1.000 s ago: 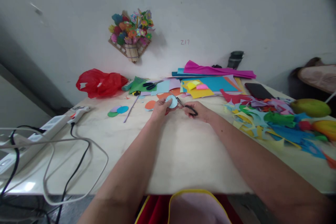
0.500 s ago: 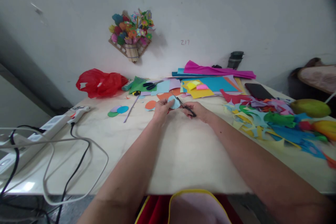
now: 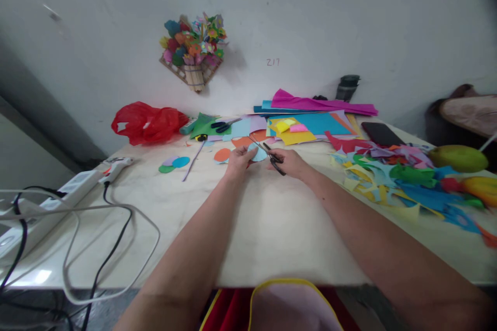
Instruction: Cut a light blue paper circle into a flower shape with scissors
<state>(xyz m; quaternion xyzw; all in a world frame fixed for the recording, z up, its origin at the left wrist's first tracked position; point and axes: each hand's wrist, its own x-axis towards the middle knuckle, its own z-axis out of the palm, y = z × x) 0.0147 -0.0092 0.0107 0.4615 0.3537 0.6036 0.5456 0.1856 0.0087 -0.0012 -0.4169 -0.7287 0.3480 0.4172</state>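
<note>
Between the thumb and fingers of my left hand (image 3: 238, 159) is a light blue paper circle (image 3: 257, 152). My right hand (image 3: 290, 161) is closed on the handles of dark scissors (image 3: 276, 163), whose blades are parted at the circle's right and upper edge. Just left of my left hand lies an orange paper circle (image 3: 222, 155). Farther left, a blue circle (image 3: 181, 162) overlaps a green circle (image 3: 166, 169) and a purple one. Behind my hands lie orange paper pieces (image 3: 241, 141).
Paper scraps (image 3: 373, 181) spread at right beside a phone (image 3: 382, 134) and a green mango-like fruit (image 3: 458, 158). At the back lie paper sheets (image 3: 330, 125), second scissors (image 3: 220, 126) and a red plastic bag (image 3: 149, 123). A power strip (image 3: 77, 186) with cables runs along the left.
The scissors in my right hand have opened wider and their handles have turned slightly. My left hand keeps its hold on the light blue circle, almost unmoved.
</note>
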